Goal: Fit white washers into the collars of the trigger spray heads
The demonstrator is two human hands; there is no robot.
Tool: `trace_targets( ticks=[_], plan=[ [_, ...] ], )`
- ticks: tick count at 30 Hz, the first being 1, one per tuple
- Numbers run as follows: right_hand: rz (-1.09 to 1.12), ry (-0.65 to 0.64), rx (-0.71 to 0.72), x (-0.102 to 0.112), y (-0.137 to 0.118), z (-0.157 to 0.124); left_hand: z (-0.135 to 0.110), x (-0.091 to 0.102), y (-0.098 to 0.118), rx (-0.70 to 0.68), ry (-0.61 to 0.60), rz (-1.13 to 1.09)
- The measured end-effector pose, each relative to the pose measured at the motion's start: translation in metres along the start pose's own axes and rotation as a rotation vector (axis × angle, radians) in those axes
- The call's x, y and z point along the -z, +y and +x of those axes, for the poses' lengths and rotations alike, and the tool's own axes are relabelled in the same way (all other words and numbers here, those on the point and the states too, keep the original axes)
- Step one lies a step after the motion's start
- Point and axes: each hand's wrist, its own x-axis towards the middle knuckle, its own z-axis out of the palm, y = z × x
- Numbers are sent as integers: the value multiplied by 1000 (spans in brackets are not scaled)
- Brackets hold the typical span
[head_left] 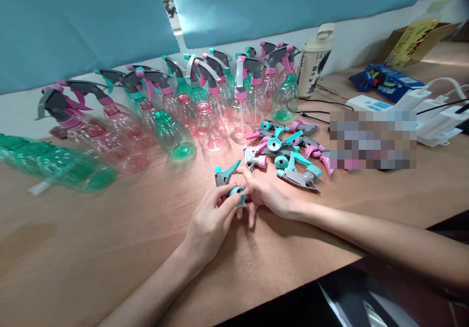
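My left hand (210,219) grips a grey and teal trigger spray head (222,175), thumb and fingers around its teal screw collar (237,195). The collar's opening faces me. From the other side, my right hand (261,190) closes on the same spray head near the collar; some of its lower fingers hang apart beneath. Just right of my hands lies a pile of loose spray heads (280,144) in grey with pink or teal parts. Beyond my hands stand a clear green bottle (174,134) and a clear pink bottle (211,127), both without heads.
Several bottles with spray heads (241,105) crowd the back. At left, green bottles (76,163) lie on the wooden table (128,239). A shaker cup (317,61), blue packet (397,83), yellow-labelled bottle (415,36) and white power strip (370,105) with cables occupy the right.
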Motion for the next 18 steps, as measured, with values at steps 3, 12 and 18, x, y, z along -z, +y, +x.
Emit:
trace_targets(
  ticks=[3, 12, 18],
  plan=[
    [12, 0, 2, 0, -1, -1, 1, 0, 0, -9, 14, 7],
    [-14, 38, -1, -4, -2, -3, 4, 1, 3, 162, -32, -78],
    [10, 35, -23, -5, -6, -3, -4, -3, -3, 35, 49, -102]
  ],
)
